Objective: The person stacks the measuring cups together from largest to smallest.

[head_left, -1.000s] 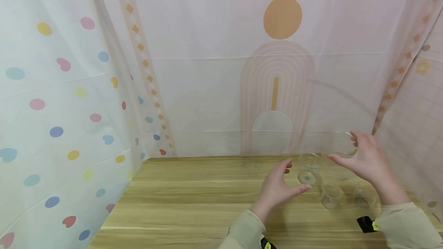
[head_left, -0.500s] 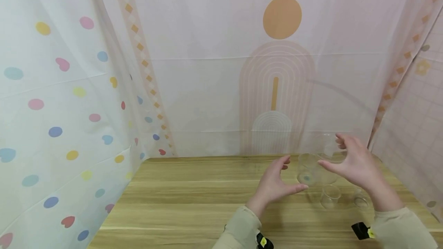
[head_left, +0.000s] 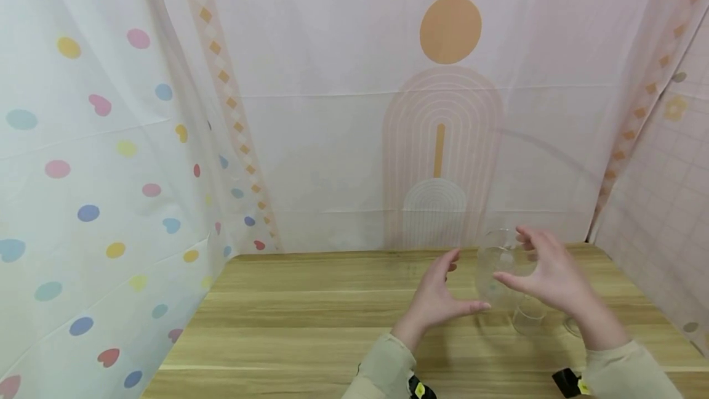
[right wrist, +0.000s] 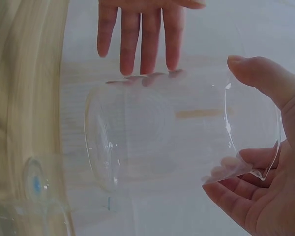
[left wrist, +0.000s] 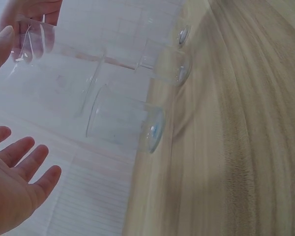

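Observation:
My right hand (head_left: pixel 554 279) grips a large clear glass beaker (right wrist: pixel 152 128) near its rim, which has a small pouring lip. The beaker is upright, with its base toward the table. It overlaps a clear cup with a blue mark on its base (left wrist: pixel 125 120) in the head view; in the left wrist view this cup stands on the table beside and below the beaker. My left hand (head_left: pixel 434 306) is held left of them, fingers apart and thumb spread, holding nothing. In the right wrist view, its fingertips reach the beaker's side.
A smaller clear cup (head_left: pixel 528 319) stands on the wooden table (head_left: pixel 310 319) in front, and another clear vessel (head_left: pixel 572 325) is partly hidden by my right forearm. A patterned curtain (head_left: pixel 332 140) hangs behind the table's far edge.
My right hand has carried the beaker leftward and lower, toward the cup with the blue mark. My left hand has shifted slightly left and keeps its open shape.

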A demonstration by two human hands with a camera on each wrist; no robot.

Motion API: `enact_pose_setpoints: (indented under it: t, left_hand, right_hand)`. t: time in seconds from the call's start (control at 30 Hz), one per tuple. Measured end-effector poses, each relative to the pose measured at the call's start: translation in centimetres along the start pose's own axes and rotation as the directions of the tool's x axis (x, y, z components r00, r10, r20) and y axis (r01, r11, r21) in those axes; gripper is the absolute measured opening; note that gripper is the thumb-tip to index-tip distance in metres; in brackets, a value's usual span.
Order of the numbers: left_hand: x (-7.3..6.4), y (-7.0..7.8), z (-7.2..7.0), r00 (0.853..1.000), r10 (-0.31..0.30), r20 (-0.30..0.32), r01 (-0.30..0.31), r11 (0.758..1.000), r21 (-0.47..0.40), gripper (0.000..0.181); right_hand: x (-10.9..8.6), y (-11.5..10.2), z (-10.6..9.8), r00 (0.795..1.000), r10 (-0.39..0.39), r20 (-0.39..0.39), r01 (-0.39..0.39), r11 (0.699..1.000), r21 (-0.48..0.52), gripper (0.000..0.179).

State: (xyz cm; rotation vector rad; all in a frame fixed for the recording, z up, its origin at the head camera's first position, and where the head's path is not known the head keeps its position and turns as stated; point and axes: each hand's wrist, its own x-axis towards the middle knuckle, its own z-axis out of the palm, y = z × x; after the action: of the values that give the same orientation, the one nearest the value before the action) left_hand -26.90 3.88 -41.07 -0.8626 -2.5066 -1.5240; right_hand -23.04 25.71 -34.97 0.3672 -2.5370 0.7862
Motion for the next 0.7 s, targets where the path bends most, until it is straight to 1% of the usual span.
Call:
enact_pose_setpoints:
  t: [0.2,0.3,0.57,0.7]
  left_hand:
    - [-0.1,-0.5,0.2,1.0,0.0,0.011,0.0,1.0,-0.014,0.104]
    - [-0.1,-0.6,0.3,1.0,0.01,0.015,-0.009,1.0,-0.03,0.104]
    - [-0.2,-0.7,0.2,1.0,-0.001,0.024,0.003,0.995,-0.097,0.104]
    - [-0.2,-0.7,0.0,1.0,0.008,0.022,-0.006,0.993,-0.122,0.104]
  right_hand:
    - [-0.4,-0.5,1.0,1.0,-0.007,0.017,0.006,0.999,0.035,0.096]
    - [-0.5,-0.7,1.4,1.0,-0.011,0.025,0.01,0.999,0.044,0.095]
    - [-0.7,-1.4,2.2,0.999,-0.031,0.044,0.027,0.995,0.092,0.094]
    - [-0.7,-1.7,2.7,0.997,-0.053,0.048,0.047,0.991,0.129,0.093]
